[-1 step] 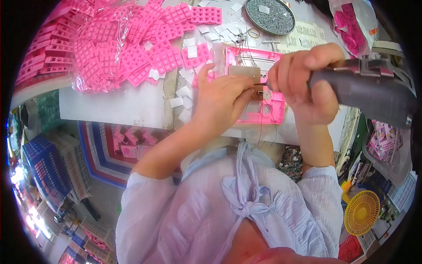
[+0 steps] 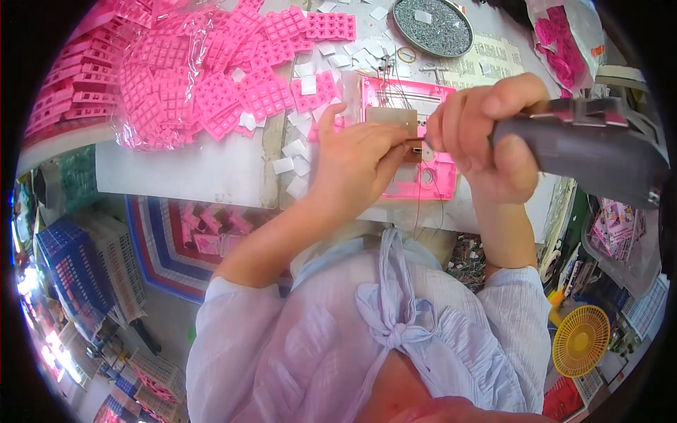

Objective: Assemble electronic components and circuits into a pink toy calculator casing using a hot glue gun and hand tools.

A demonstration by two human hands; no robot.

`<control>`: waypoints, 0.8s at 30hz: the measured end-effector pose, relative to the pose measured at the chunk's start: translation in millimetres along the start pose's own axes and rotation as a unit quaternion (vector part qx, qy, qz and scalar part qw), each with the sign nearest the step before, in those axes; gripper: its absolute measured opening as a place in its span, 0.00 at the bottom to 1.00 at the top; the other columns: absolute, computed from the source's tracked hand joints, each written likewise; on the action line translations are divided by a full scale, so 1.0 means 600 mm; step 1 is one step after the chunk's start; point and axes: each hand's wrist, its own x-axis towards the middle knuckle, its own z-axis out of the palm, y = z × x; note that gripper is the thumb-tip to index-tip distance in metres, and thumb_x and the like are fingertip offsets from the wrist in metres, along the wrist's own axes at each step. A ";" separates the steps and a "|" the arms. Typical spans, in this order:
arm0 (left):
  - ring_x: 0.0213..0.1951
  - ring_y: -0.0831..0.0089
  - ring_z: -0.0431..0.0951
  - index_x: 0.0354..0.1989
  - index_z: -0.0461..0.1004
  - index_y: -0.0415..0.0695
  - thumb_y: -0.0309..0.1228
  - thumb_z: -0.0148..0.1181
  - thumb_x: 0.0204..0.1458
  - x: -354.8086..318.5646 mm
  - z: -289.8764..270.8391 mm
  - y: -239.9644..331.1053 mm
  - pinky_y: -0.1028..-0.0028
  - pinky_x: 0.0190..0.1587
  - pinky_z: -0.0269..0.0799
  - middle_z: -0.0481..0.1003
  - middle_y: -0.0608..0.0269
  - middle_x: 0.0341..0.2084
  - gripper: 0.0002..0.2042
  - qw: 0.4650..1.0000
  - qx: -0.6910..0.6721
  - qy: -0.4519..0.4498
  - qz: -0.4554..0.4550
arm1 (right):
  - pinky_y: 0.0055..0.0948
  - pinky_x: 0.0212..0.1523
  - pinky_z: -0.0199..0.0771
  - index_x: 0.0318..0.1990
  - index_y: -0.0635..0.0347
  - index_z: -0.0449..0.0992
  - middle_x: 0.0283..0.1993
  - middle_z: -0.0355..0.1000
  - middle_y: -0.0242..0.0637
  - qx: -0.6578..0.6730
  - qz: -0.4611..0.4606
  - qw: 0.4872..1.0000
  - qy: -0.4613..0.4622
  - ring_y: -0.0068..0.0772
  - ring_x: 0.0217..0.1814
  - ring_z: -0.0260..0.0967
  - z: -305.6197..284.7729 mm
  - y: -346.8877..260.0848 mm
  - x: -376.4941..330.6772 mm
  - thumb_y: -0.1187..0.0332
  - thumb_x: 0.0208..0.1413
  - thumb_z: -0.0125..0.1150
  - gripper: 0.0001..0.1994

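A pink plastic housing (image 2: 444,185) lies on the table in front of me, with a brown circuit board (image 2: 390,120) and thin loose wires over it. My left hand (image 2: 352,162) rests at the housing's left side, its thumb and fingertips pinched together at the board's edge. In my right hand (image 2: 490,137), closed around it, is a dark power screwdriver (image 2: 585,148) held roughly sideways. The tool's front end points at the board, close to my left fingertips. My right fingers partly cover that tip, and whether it touches a screw cannot be made out.
Pink keypad-like plastic parts (image 2: 268,95) are heaped at the left, some in clear plastic. White square pieces (image 2: 283,165) lie scattered beside them. A round dish of small screws (image 2: 434,32) stands behind the housing. A striped bin (image 2: 159,240) and a yellow basket (image 2: 580,341) are below the table.
My right hand and the screwdriver have shifted very slightly left, with the tool's rear a little lower. My left hand stays almost where it was on the board.
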 end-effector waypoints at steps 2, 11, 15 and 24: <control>0.37 0.71 0.82 0.37 0.78 0.50 0.28 0.67 0.49 0.001 -0.001 0.001 0.48 0.63 0.50 0.81 0.70 0.31 0.07 1.000 -0.018 -0.004 -0.006 | 0.29 0.24 0.70 0.47 0.69 0.65 0.20 0.64 0.34 0.003 0.004 1.000 -0.002 0.21 0.18 0.59 0.008 -0.006 -0.003 0.73 0.58 0.61 0.14; 0.33 0.67 0.80 0.30 0.79 0.49 0.34 0.66 0.50 0.083 -0.033 -0.025 0.50 0.59 0.55 0.80 0.66 0.28 0.04 0.988 -0.056 -0.123 0.076 | 0.29 0.26 0.71 0.48 0.67 0.64 0.21 0.64 0.33 0.005 0.021 1.000 0.020 0.21 0.20 0.61 -0.003 -0.011 -0.017 0.74 0.56 0.60 0.15; 0.33 0.57 0.80 0.29 0.81 0.47 0.36 0.60 0.52 0.265 -0.050 -0.085 0.49 0.49 0.65 0.80 0.57 0.27 0.08 0.995 -0.006 -0.067 0.069 | 0.27 0.26 0.70 0.47 0.66 0.66 0.23 0.66 0.33 -0.005 0.056 0.998 0.037 0.21 0.21 0.63 0.004 -0.002 -0.025 0.75 0.54 0.61 0.14; 0.48 0.60 0.82 0.39 0.85 0.49 0.35 0.58 0.53 0.374 0.100 -0.123 0.46 0.59 0.63 0.83 0.59 0.42 0.11 0.927 0.302 -0.224 0.009 | 0.28 0.25 0.64 0.45 0.59 0.65 0.21 0.63 0.31 -0.120 0.117 0.985 0.034 0.21 0.20 0.59 0.021 0.016 -0.057 0.67 0.59 0.61 0.13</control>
